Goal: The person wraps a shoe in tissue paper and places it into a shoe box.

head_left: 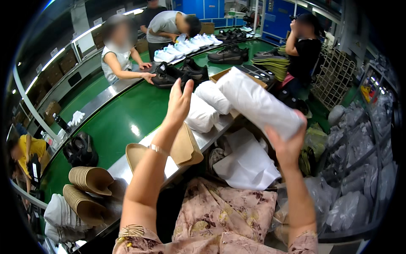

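The right grip (287, 142) is clamped on the near end of a white roll (258, 103), thumb on one side and fingers round the other; the roll is held up at a tilt, its far end higher and to the left, in front of an open carton (223, 75); the left grip (179, 101) is raised with thumb and fingers apart, nothing between them, a band (159, 150) round the wrist below; whether it brushes anything behind it I cannot tell.

Just right of that left grip lie two more white bundles (202, 114), one against the other, at the edge of the counter (122, 116); below them, nearer the wearer, white paper (247, 163) lies loose and creased; brown card (186, 146) sits behind the left forearm.

Farther out, dark shoes (167, 77) stand beyond the left grip, with a co-worker (116, 63) in a pale top reaching to them; past those runs a row of white shoes (186, 47), another person (169, 27) bending over it; to the left I see black shoes (80, 150), white gloves (77, 117) beside a dark bottle (62, 122), and nested brown inserts (86, 203); on the right, a rack (367, 108) is crowded with clear-bagged things (353, 203).
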`<move>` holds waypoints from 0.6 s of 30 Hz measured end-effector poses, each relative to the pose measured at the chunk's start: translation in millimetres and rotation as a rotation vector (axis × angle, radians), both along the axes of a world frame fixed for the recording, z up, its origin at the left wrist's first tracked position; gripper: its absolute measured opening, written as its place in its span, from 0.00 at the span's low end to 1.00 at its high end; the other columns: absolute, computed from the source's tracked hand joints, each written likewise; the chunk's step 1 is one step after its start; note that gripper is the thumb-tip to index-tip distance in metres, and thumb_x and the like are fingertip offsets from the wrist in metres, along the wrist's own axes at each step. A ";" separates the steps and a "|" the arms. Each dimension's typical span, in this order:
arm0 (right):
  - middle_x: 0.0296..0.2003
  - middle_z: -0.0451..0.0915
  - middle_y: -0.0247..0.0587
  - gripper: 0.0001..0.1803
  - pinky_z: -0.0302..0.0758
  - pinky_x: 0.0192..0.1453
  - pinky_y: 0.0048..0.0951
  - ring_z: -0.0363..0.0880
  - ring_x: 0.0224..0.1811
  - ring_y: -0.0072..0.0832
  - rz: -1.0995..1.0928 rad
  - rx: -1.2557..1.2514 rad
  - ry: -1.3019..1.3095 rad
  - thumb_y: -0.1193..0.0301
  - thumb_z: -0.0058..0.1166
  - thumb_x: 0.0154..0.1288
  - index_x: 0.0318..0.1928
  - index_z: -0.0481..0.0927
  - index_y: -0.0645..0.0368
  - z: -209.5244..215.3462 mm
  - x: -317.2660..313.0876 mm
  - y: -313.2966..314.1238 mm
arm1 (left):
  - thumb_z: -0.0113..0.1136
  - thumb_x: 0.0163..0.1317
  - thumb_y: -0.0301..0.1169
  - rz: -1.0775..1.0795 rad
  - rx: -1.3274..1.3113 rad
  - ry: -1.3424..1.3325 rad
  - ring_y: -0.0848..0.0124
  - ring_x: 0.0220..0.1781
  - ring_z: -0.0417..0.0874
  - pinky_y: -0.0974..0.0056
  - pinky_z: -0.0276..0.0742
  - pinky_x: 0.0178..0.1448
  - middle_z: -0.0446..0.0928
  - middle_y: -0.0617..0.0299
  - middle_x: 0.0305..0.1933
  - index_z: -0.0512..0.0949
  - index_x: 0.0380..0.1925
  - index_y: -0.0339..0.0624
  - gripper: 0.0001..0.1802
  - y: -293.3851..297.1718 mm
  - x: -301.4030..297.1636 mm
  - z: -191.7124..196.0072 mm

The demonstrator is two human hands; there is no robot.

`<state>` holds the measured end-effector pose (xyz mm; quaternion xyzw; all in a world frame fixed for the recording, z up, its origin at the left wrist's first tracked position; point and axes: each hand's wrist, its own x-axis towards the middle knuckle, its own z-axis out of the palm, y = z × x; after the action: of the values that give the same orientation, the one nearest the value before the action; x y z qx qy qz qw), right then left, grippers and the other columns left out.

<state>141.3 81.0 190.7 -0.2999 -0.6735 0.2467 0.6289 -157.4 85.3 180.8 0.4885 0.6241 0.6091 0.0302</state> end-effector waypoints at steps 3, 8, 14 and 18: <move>0.38 0.76 0.51 0.32 0.72 0.46 0.32 0.77 0.41 0.38 -0.018 0.202 -0.127 0.74 0.66 0.44 0.49 0.63 0.63 21.1 -31.8 86.5 | 0.50 0.62 0.49 0.103 -0.169 0.224 0.46 0.64 0.61 0.57 0.55 0.67 0.62 0.33 0.59 0.60 0.56 0.22 0.38 58.6 -40.6 5.6; 0.36 0.77 0.61 0.32 0.74 0.43 0.43 0.76 0.39 0.55 -0.103 0.120 -0.327 0.65 0.66 0.42 0.45 0.61 0.62 26.3 -116.3 197.6 | 0.51 0.61 0.44 0.202 -0.397 0.385 0.45 0.61 0.64 0.54 0.58 0.65 0.67 0.33 0.55 0.62 0.54 0.22 0.34 114.6 -109.5 -23.3; 0.37 0.77 0.61 0.35 0.72 0.47 0.42 0.76 0.41 0.53 -0.001 -0.215 -0.363 0.63 0.66 0.39 0.44 0.62 0.68 -1.3 -200.7 299.0 | 0.51 0.62 0.41 0.158 -0.592 0.279 0.52 0.62 0.66 0.59 0.61 0.64 0.65 0.39 0.58 0.63 0.56 0.27 0.30 177.8 -139.9 -72.0; 0.38 0.76 0.62 0.37 0.71 0.50 0.39 0.75 0.45 0.53 0.036 -0.381 -0.318 0.63 0.67 0.37 0.44 0.63 0.70 -17.2 -241.8 350.2 | 0.51 0.62 0.40 0.132 -0.596 0.150 0.51 0.59 0.69 0.58 0.64 0.62 0.68 0.38 0.56 0.63 0.56 0.27 0.29 211.1 -164.5 -83.7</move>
<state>-100.4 431.3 173.5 -0.4360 -0.7107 0.3299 0.4426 -321.9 296.4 97.1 0.4602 0.8058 0.3625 0.0865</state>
